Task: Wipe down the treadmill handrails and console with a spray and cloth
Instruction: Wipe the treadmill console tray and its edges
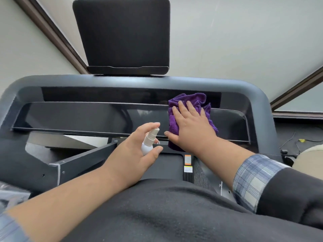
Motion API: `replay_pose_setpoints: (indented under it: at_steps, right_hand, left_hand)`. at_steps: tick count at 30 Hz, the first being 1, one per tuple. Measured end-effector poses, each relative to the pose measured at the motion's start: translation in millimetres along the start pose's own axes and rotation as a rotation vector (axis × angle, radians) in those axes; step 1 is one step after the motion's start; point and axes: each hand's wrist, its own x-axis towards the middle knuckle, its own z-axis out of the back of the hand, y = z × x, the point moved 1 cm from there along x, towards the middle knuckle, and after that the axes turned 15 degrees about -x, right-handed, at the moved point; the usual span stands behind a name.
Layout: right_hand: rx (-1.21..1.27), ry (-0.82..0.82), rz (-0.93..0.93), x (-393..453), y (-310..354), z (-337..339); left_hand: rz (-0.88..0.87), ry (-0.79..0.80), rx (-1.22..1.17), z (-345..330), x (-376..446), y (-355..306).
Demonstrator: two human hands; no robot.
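Right hand [189,124] presses a purple cloth [190,100] flat-fingered on the console [87,116]; left hand [132,152] grasps a spray bottle [148,142] (white).

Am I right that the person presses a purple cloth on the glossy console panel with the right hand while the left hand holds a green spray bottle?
Not quite: the spray bottle is white, not green, as the head view shows. The rest holds: the right hand presses the purple cloth flat on the glossy console panel, and the left hand holds the bottle.

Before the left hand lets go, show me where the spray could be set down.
Bare: the console left of the cloth. Crowded: its right part, where the right hand presses the cloth; the left hand holds the spray beside it.
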Motion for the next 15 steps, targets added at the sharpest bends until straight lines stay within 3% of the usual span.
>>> replay_pose_setpoints:
  at_steps: [15]
  right_hand:
    - [-0.087, 0.028, 0.027, 55, 119, 23]
  left_hand:
    - [0.018, -0.122, -0.031, 97, -31, 53]
